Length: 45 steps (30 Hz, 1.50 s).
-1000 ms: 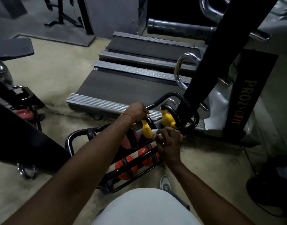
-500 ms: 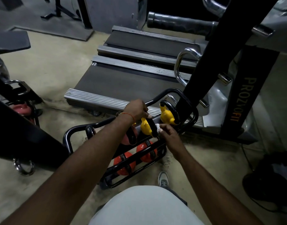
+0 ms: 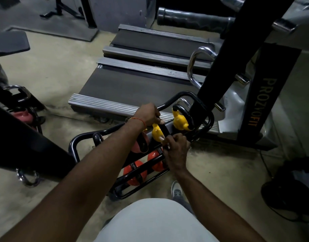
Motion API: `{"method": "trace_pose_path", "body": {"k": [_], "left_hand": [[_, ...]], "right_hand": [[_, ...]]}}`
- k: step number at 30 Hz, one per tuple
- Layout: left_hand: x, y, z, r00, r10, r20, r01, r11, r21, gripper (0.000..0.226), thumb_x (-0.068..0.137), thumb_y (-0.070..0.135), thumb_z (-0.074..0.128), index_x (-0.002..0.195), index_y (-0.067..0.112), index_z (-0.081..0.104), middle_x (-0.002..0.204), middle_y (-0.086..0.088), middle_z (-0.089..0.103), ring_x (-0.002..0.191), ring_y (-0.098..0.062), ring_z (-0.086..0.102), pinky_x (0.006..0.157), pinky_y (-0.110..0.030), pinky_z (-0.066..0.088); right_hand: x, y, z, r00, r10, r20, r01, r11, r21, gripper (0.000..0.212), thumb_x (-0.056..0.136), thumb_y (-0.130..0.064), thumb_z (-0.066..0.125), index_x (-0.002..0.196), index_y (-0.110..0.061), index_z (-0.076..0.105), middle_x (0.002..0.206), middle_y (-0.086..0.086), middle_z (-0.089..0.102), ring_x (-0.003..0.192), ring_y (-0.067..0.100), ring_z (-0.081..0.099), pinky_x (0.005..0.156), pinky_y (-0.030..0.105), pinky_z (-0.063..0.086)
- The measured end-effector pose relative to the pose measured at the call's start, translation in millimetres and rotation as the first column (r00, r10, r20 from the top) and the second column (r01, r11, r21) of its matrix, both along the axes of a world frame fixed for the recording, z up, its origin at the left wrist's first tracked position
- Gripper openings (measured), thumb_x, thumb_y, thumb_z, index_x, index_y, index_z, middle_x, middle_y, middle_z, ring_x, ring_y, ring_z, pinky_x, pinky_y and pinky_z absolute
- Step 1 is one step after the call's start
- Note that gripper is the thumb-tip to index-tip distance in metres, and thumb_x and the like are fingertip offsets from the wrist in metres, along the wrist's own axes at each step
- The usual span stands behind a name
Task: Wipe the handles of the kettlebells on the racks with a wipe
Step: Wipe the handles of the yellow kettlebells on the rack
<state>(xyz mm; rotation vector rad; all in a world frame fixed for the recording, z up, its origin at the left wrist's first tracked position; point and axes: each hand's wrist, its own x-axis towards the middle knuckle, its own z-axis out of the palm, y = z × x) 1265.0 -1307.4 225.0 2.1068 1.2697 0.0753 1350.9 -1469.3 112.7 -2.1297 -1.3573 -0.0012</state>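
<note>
A black tube rack (image 3: 73,145) on the floor holds kettlebells. On its upper row stand two yellow kettlebells, the near one (image 3: 157,133) and a second one (image 3: 179,121) to its right, each with a black handle. My left hand (image 3: 149,114) grips the top of the near yellow kettlebell's handle. My right hand (image 3: 176,149) pinches a white wipe (image 3: 162,138) against the lower part of that same handle. A pink kettlebell (image 3: 140,142) sits left of the yellow ones, and two orange kettlebells (image 3: 132,170) lie on the lower row.
Two treadmills (image 3: 132,88) lie just beyond the rack. A black upright post (image 3: 225,55) rises at the rack's right end. Another rack with a pink kettlebell (image 3: 23,116) stands at the left. My shoe (image 3: 176,190) is on the floor by the rack.
My right hand has slid the wipe down the near yellow kettlebell's handle toward me. My left hand keeps its grip on the handle's top.
</note>
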Motion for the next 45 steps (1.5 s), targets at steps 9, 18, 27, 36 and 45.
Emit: {"method": "trace_pose_path", "body": {"k": [9,18,27,36,45], "left_hand": [[0,5,-5,1.000,0.011,0.014,-0.011,1.000,-0.013,0.044,0.069,0.036,0.087,0.106,0.015,0.074,0.107,-0.006,0.073,0.098,-0.020,0.067,0.085,-0.029,0.052],[3,5,-5,0.999,0.051,-0.002,-0.051,0.998,-0.026,0.046,0.068,0.033,0.089,0.108,0.016,0.075,0.107,-0.005,0.074,0.100,-0.017,0.067,0.084,-0.022,0.048],[37,4,0,0.999,0.050,-0.018,-0.047,0.990,0.133,0.030,0.086,0.043,0.069,0.100,0.017,0.075,0.097,-0.009,0.073,0.095,-0.029,0.067,0.081,-0.034,0.054],[106,7,-7,0.992,-0.008,0.127,0.008,1.000,0.006,0.042,0.089,0.042,0.066,0.122,0.016,0.069,0.119,-0.009,0.070,0.112,-0.025,0.064,0.093,-0.031,0.050],[109,9,-15,0.981,0.058,0.186,-0.040,0.994,-0.099,0.036,0.084,0.040,0.074,0.109,0.013,0.074,0.106,-0.008,0.074,0.100,-0.021,0.068,0.091,-0.035,0.053]], "right_hand": [[26,-18,5,0.885,0.103,-0.455,-0.067,0.993,0.096,0.020,0.088,-0.010,0.066,0.102,-0.024,0.063,0.101,-0.010,0.064,0.094,0.016,0.055,0.077,0.033,0.046],[40,36,54,0.400,0.035,-0.916,-0.136,0.990,-0.021,0.023,0.094,-0.036,0.064,0.089,-0.013,0.063,0.075,0.011,0.065,0.066,0.020,0.060,0.063,0.040,0.052],[93,17,62,0.571,0.112,-0.813,0.018,0.989,0.149,0.003,0.094,-0.024,0.068,0.096,-0.024,0.067,0.093,-0.003,0.072,0.087,0.009,0.068,0.076,0.030,0.054],[132,50,54,0.988,0.152,-0.010,-0.152,0.988,-0.028,0.027,0.083,-0.040,0.064,0.105,-0.026,0.069,0.097,0.004,0.063,0.090,0.029,0.057,0.075,0.041,0.046],[135,38,33,0.969,0.237,0.065,-0.242,0.968,0.074,0.018,0.078,-0.015,0.073,0.096,-0.015,0.071,0.095,0.006,0.059,0.088,0.027,0.054,0.074,0.039,0.042]]}}
